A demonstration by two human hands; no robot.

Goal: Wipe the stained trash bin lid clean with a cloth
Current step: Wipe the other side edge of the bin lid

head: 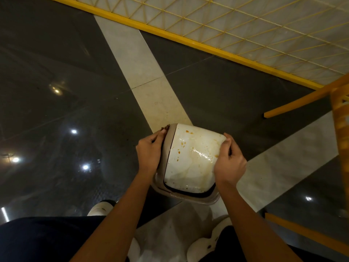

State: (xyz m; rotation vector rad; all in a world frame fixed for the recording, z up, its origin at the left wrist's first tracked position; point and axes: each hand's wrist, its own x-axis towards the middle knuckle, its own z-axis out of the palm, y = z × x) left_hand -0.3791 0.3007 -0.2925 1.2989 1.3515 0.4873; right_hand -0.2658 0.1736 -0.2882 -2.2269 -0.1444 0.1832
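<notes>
white domed plastic trash bin lid (192, 157), orange-brown splotches, held up over the floor | left grip (149, 154) curled round its beige left rim | right grip (229, 163) wrapped on the right edge, thumb on top | dark glossy tiled floor (66, 91) underneath

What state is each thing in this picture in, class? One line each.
trash bin lid: stained with orange spots and a wet smear.
left hand: grips the lid's left edge.
right hand: grips the lid's right edge.
floor: glossy, reflecting lights.
</notes>
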